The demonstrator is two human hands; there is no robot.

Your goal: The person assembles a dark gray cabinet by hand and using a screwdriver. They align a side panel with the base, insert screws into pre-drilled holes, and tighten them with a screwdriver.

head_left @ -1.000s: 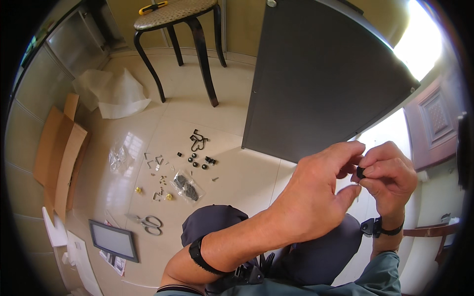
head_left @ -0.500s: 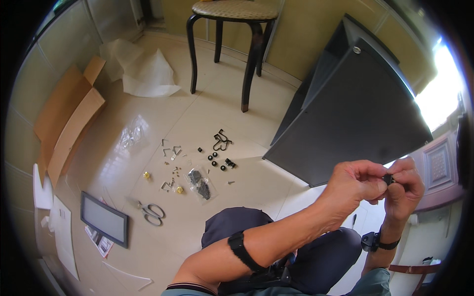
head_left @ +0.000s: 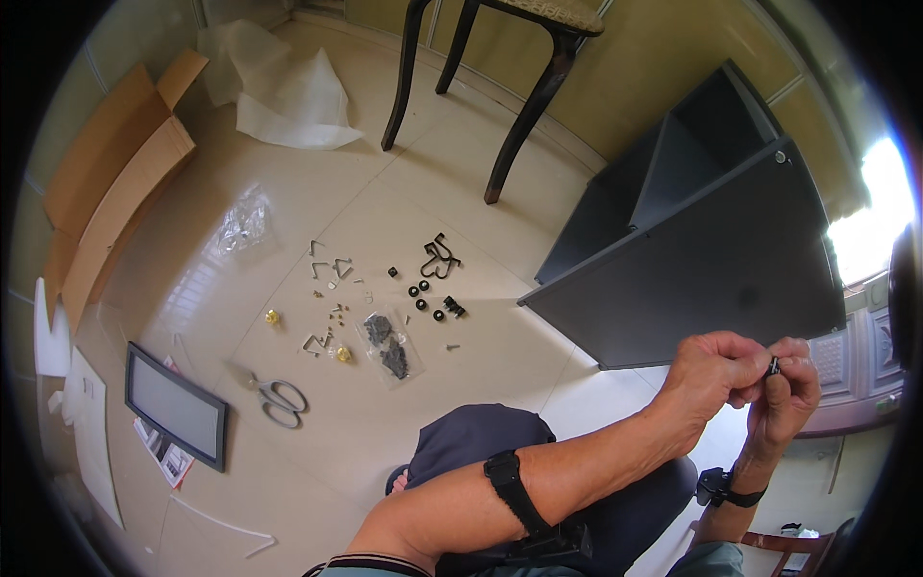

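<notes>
Over at the right, in front of the dark grey cabinet [head_left: 702,260], my two hands meet at the fingertips. Between them is a small black part [head_left: 773,365] with a light-coloured bit on it, too small to name more closely. My left hand [head_left: 716,380] pinches it from the left, fingers closed. My right hand [head_left: 790,389] closes on it from the right, thumb and fingers bent. The cabinet stands tilted in view, its open compartment facing the back left. A round silver fitting [head_left: 781,157] sits near the upper corner of its side panel.
Small hardware lies on the floor: black hooks [head_left: 440,258], black round pieces [head_left: 421,304], metal brackets [head_left: 341,267], a bag of dark parts [head_left: 387,344]. Scissors [head_left: 279,399], a framed panel [head_left: 178,404] and an opened carton [head_left: 120,192] lie left. A stool [head_left: 524,125] stands behind.
The view has shifted, so the stool and cabinet appear farther right. My hands stay together on the small black part, which is turned differently, and both hands sit slightly lower.
</notes>
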